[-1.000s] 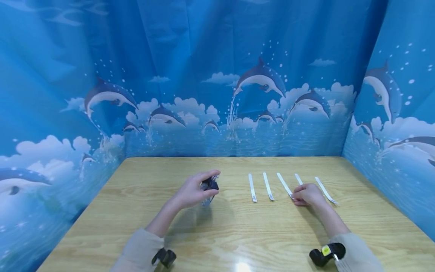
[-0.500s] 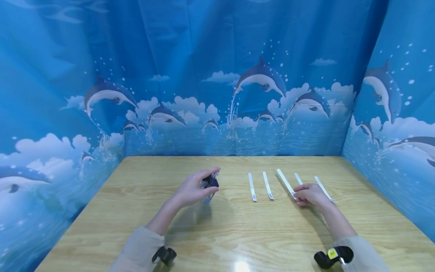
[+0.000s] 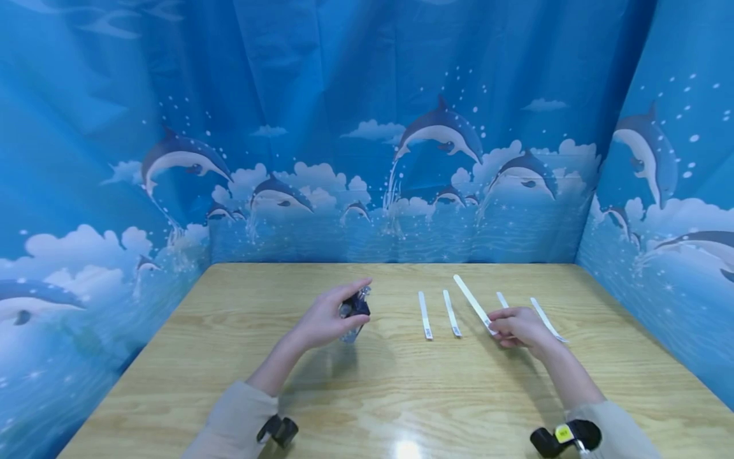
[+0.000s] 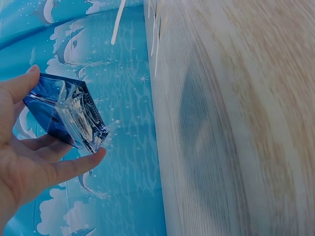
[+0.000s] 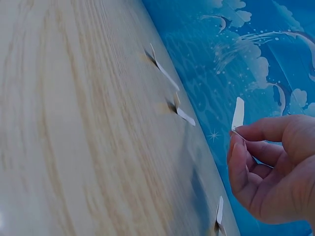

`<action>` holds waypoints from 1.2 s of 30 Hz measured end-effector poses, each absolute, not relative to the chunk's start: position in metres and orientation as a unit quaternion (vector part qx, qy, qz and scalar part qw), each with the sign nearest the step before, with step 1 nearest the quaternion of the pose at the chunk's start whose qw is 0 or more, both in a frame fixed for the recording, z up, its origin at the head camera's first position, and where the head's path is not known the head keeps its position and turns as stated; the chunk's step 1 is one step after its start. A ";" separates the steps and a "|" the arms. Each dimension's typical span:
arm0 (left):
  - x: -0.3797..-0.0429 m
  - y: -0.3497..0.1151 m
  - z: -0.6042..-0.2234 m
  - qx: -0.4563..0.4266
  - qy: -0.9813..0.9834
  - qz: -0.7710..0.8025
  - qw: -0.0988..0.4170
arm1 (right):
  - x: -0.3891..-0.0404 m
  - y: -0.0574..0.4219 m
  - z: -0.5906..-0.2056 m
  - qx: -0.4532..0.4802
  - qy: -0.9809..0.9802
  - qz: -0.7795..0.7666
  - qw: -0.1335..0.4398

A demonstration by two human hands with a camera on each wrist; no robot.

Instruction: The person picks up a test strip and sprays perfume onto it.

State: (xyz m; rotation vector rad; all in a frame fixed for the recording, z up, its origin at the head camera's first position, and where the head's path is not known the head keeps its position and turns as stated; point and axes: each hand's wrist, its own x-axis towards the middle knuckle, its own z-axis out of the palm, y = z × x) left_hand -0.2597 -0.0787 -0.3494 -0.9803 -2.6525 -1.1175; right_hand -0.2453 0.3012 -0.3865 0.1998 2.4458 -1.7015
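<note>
While the left hand [image 3: 325, 320] grips a blue glass object [image 4: 64, 110] at lower centre, the right hand [image 3: 520, 329] pinches a white strip [image 3: 472, 298] right of centre.
Its fingers partly hide another strip [image 3: 502, 300]; the leftmost strip's [image 3: 424, 312] print is unreadably small.

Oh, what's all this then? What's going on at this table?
A person is busy with both hands. The left hand grips a blue, see-through object above the wooden table; exactly what it is, I can't tell. The right hand pinches one end of a white strip, its far end held up off the table. Four other strips lie spread out, two to either side, one partly hidden by that hand.
</note>
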 end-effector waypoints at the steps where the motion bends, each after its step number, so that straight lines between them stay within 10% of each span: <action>1: -0.260 -0.079 -0.349 -0.324 -0.870 -0.367 0.052 | -0.245 0.300 -0.386 0.060 0.817 -0.568 0.079; 36: -0.259 -0.072 -0.353 -0.305 -0.878 -0.366 0.047 | -0.237 0.242 -0.370 -0.049 0.844 -0.524 0.106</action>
